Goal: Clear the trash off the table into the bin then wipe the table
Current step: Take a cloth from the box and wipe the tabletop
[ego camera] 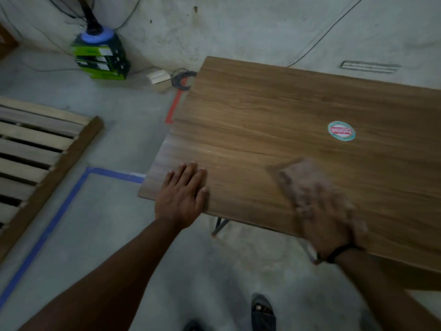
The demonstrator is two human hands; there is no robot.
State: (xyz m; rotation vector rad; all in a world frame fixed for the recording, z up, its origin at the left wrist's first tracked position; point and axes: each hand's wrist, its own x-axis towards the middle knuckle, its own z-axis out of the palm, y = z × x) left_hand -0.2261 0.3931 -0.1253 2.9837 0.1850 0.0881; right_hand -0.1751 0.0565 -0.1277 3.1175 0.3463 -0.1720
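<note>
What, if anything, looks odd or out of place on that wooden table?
Only a round red-and-teal sticker on the table stands out. No spill or damage shows. The left hand lies flat at the corner; the right hand is too blurred to tell whether it holds anything.

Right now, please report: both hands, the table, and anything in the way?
Left hand flat on table corner, open. Right hand on cloth, motion-blurred, grip unclear. Round sticker on tabletop, nothing blocking the cloth. Bin not in view.

Grey concrete floor (114, 235) (blue tape (114, 175) lines), wooden pallet (35, 149) left, stained wall (238, 25) behind.
</note>
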